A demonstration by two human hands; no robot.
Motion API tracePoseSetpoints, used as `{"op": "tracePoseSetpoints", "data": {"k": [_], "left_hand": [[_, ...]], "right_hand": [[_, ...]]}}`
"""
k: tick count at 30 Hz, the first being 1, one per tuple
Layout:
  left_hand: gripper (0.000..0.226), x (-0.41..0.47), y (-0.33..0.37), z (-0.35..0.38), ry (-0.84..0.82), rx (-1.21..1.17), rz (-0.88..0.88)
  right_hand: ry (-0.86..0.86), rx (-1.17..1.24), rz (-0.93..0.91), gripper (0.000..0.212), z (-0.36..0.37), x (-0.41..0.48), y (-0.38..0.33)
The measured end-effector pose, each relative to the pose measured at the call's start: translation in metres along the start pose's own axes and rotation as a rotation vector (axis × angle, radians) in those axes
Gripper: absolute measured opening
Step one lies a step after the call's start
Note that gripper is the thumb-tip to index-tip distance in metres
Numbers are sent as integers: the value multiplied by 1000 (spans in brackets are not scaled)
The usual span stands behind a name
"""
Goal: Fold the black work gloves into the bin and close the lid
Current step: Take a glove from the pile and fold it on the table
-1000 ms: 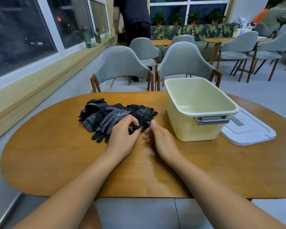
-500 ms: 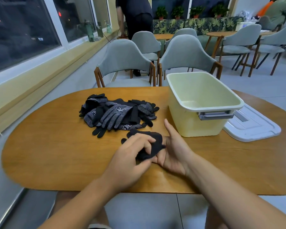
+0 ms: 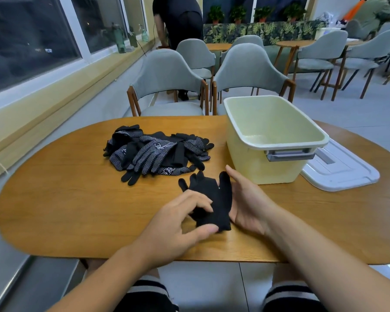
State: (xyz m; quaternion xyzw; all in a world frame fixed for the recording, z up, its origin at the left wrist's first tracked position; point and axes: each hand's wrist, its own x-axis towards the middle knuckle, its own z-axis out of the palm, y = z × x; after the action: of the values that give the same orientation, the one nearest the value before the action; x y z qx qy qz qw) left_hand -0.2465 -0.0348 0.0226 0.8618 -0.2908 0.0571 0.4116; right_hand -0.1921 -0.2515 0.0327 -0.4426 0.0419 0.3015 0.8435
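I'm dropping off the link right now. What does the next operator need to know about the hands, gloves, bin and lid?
Left hand: pinches the near end of one black glove between thumb and fingertips.
Right hand: open, palm against that glove's right side.
Things: the glove pile lies on the table, left of the bin. The bin is open, with nothing visible inside. The lid lies flat on the table to the bin's right.
Done: one glove is apart from the pile, not yet folded.
Left: fold it, put it in the bin, do the same for the pile, close the lid.
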Motion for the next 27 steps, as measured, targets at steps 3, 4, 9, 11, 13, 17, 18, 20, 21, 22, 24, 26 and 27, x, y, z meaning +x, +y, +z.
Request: {"op": "tracePoseSetpoints", "data": {"k": [3, 4, 9, 11, 13, 17, 18, 20, 21, 22, 24, 26, 27], "left_hand": [[14, -3, 3, -3, 93, -33, -78], [9, -4, 2, -5, 142, -22, -95], [26, 3, -5, -16, 289, 66, -126], [29, 9, -11, -19, 283, 68, -144], [30, 13, -17, -23, 271, 57, -172], [30, 15, -22, -22, 199, 24, -190], [31, 14, -22, -21, 187, 24, -182], [33, 13, -21, -18, 173, 33, -157], [33, 11, -20, -17, 170, 50, -146], [33, 10, -18, -17, 174, 73, -130], [32, 8, -12, -17, 198, 111, -98], [31, 5, -3, -18, 219, 127, -79], [31, 4, 3, -18, 223, 132, -72]], "right_hand": [[7, -40, 18, 65, 0, -7, 3], [11, -57, 28, 65, 1, -10, 4], [9, -113, 88, 80, 3, -22, 8], [-26, -95, 109, 82, 4, -27, 9], [-61, -77, 122, 82, 5, -30, 9], [-48, -73, 130, 80, 5, -33, 11], [-51, -70, 129, 80, 5, -35, 12], [-71, -64, 116, 79, 6, -38, 13], [-78, -52, 107, 78, 6, -39, 15], [-91, -36, 100, 77, 6, -41, 16], [-121, -8, 96, 76, 10, -45, 18], [-150, 31, 97, 76, 13, -49, 18], [-160, 47, 96, 76, 14, -51, 19]]}}
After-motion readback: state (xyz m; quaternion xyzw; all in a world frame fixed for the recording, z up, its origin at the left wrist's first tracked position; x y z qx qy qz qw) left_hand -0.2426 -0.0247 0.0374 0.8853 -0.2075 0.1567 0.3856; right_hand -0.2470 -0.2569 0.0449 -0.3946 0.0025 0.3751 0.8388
